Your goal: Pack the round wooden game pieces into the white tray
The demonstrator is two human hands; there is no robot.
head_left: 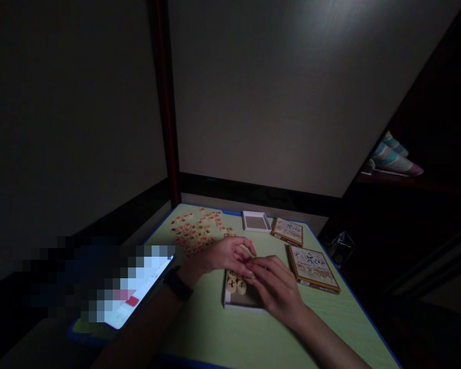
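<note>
My left hand [230, 254], with a dark band on its wrist, reaches over a shallow open box [248, 303]. Its fingers are curled, and the thumb meets the fingertips of my right hand [278, 287]. My right hand leans over the box from the right, fingers pressed together. Whatever lies between the fingertips is hidden. Inside the box, round wooden Chinese chess pieces [232, 286] with dark characters lie face up at the left side; the hands cover the far part. Many loose chess pieces [194, 233], with red or dark characters, are spread beyond my left hand.
An empty shallow box [256, 222] sits at the table's far edge. Two printed box lids [314, 269] [288, 231] lie on the right. A lit phone or tablet screen [138, 287], partly blurred, is at left. The green table [215, 333] has a blue rim; a wall stands behind it.
</note>
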